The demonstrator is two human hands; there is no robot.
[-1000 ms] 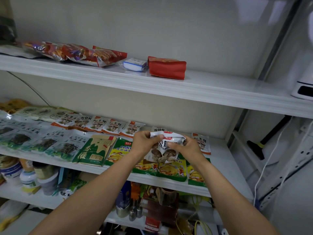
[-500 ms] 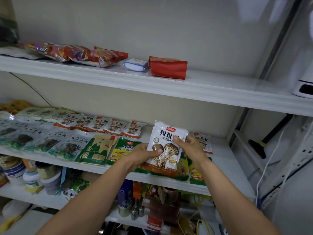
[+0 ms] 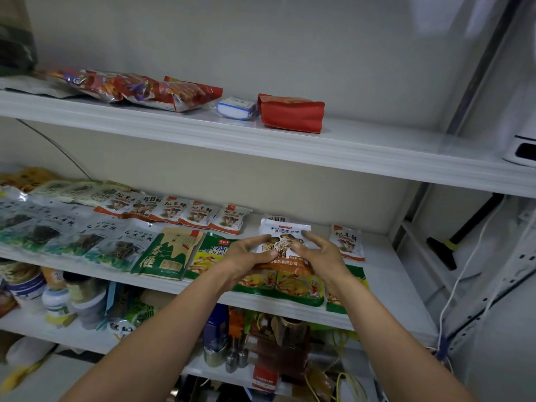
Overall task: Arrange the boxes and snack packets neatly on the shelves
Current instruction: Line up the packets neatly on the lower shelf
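Observation:
A white mushroom snack packet (image 3: 282, 240) with an orange bottom band lies nearly flat on the middle shelf (image 3: 385, 274), over the green-and-yellow packets (image 3: 293, 285). My left hand (image 3: 246, 259) grips its lower left side and my right hand (image 3: 317, 258) holds its right side, fingers curled over the edge. A row of matching mushroom packets (image 3: 179, 210) lines the shelf's back, and one more such packet (image 3: 346, 242) lies just right of my hands. Another packet's top (image 3: 275, 219) peeks out behind the held one.
Dark-green seaweed packets (image 3: 72, 239) and a green pouch (image 3: 168, 250) fill the shelf's left. The upper shelf (image 3: 377, 146) carries red snack bags (image 3: 162, 91), a small blue-white box (image 3: 236, 107) and a red box (image 3: 291, 113). Jars and bottles (image 3: 58, 297) crowd the shelf below.
The mushroom packet was held upright facing me half a second ago; now it is tipped back and lowered toward the shelf, with both hands moved forward with it.

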